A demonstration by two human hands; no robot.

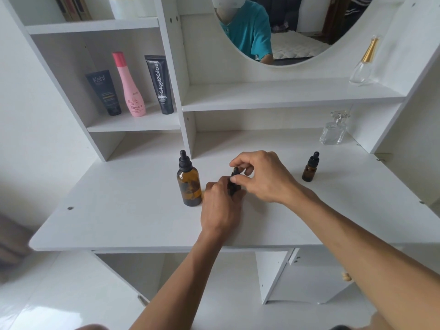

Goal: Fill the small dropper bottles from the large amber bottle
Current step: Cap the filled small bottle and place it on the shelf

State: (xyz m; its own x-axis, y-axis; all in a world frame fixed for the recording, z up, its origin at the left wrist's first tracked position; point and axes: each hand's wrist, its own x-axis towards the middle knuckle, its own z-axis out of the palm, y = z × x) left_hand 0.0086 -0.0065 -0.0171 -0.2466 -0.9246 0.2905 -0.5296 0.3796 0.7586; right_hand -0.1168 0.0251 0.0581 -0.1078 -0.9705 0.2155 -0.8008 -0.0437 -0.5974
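Left hand [220, 208] had its grip curled round the body of a small amber glass dropper bottle with black cap [233, 183], holding it upright on the white laminate bench [123, 217]; most of the bottle was hidden by the fingers. Right hand [264, 177] came in from 3 o'clock, thumb and forefinger pinched on the black cap, the other fingers loosely curled above the rubber bulb. Whether the cap was seated or loosened could not be told.

Just beside the left hand at 9 o'clock stood the large amber glass bottle with black dropper top [188, 183], upright and capped, near or touching the knuckles. Well apart at 3 o'clock stood a second small amber dropper bottle [310, 168], upright, capped.

At 1 o'clock, at the back of the bench, a clear square glass perfume bottle [333, 131]. On the shelf above it, a clear bottle with gold neck [364, 64]. At 11 o'clock, in a shelf compartment: a dark grey tube [104, 92], a pink bottle [131, 86], a black tube [160, 84], in a row. A round mirror [285, 27] at 12 o'clock.
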